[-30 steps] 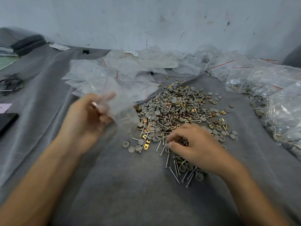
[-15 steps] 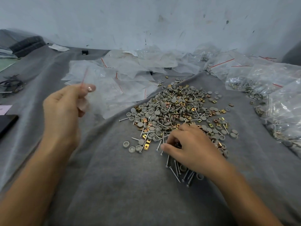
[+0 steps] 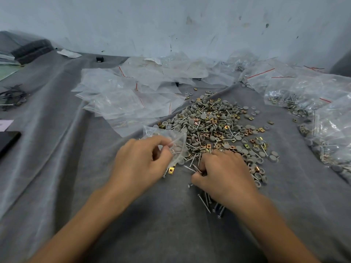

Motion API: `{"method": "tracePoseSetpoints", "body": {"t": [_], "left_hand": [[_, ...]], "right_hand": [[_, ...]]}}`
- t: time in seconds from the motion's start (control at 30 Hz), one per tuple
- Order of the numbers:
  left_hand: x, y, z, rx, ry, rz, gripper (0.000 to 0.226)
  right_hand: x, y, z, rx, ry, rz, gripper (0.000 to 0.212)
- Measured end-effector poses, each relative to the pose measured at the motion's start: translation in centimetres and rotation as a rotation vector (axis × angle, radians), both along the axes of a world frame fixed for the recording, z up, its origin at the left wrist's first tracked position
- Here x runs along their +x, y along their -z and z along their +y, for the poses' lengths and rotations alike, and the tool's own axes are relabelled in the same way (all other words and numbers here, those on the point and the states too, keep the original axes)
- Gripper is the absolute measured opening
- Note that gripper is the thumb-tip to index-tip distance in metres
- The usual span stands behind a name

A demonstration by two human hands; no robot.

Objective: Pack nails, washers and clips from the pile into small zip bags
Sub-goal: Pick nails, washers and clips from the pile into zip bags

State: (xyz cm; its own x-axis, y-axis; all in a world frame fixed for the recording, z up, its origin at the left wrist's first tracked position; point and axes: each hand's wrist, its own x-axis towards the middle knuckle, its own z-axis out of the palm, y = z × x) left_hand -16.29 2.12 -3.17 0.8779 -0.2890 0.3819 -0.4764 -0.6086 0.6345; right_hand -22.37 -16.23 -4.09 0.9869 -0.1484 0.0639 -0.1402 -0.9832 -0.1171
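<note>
A pile (image 3: 218, 128) of grey round washers, thin nails and gold square clips lies on the grey cloth (image 3: 76, 168) in the middle. My left hand (image 3: 140, 164) pinches a small clear zip bag (image 3: 171, 143) at the pile's near left edge. Just to its right, my right hand (image 3: 224, 175) has its fingers curled around several nails (image 3: 195, 168) at the pile's near edge. More nails (image 3: 207, 204) lie under and behind that wrist.
Empty clear zip bags (image 3: 129, 99) with red seal lines are spread behind and left of the pile. Filled bags (image 3: 313, 103) lie along the right. A dark phone (image 3: 7, 141) sits at the left edge, black ties (image 3: 11, 95) further back. A wall stands behind.
My left hand has come down from the raised left position and brought the small bag to the pile's near edge, close to my right hand. My right hand stayed at the nails.
</note>
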Motion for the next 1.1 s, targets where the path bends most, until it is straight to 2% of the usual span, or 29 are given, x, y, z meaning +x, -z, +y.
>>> {"method": "tracePoseSetpoints", "body": {"t": [0.23, 0.43, 0.7, 0.93, 1.0, 1.1], "left_hand": [[0.2, 0.6, -0.3, -0.024, 0.026, 0.047, 0.028], [0.4, 0.7, -0.1, -0.02, 0.025, 0.065, 0.015], [0.8, 0.7, -0.1, -0.084, 0.024, 0.141, 0.014], [0.8, 1.0, -0.3, -0.102, 0.055, 0.162, 0.014], [0.7, 1.0, -0.4, -0.101, 0.056, 0.164, 0.013], [0.6, 0.9, -0.4, -0.112, 0.077, 0.174, 0.014]], "right_hand": [[0.1, -0.1, -0.1, -0.022, -0.025, -0.012, 0.022], [-0.1, -0.1, -0.6, 0.078, -0.022, -0.051, 0.016], [0.2, -0.9, -3.5, 0.412, 0.045, -0.144, 0.022], [0.2, -1.2, -3.6, 0.939, -0.135, -0.192, 0.027], [0.1, -1.4, -3.1, 0.99, -0.196, -0.194, 0.018], [0.1, -1.1, -2.4, 0.931, -0.232, -0.224, 0.011]]}}
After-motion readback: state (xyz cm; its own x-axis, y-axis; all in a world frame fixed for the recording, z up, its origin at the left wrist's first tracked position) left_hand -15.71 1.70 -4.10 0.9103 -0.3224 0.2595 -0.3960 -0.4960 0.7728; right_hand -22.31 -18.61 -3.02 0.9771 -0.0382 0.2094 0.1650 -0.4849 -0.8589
